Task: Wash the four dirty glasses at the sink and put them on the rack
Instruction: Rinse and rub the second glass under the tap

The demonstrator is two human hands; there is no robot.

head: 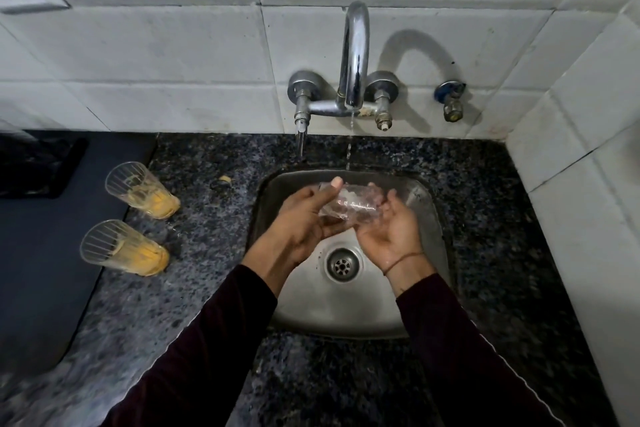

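A clear glass [349, 204] lies on its side over the sink [408, 308], held between both hands above the drain [342, 264]. It looks blurred and wet; which end is the mouth cannot be told for certain.

Left hand [304, 218]: fingers curled round the left end of the glass, thumb up along its top edge. It grips the glass.

Right hand [391, 229]: palm up, fingers curled under and round the right end of the glass, cupping it. A thin thread band sits on the wrist. Both sleeves are dark.

A thin stream of water [349, 146] falls from the tap [353, 55] spout to the back of the sink, just behind the glass.

On the speckled dark counter [214, 270], left of the sink and well apart from the hands, stand two dirty glasses. The far one [142, 191] and the near one [123, 248] are both upright, ribbed, with yellow residue at the bottom and streaks on the walls. Each stands at the edge of a dark mat [45, 253].

A small yellow scrap [225, 179] lies on the counter between the far glass and the sink. White tiled wall [173, 55] behind; a capped valve [452, 100] sits right of the tap.
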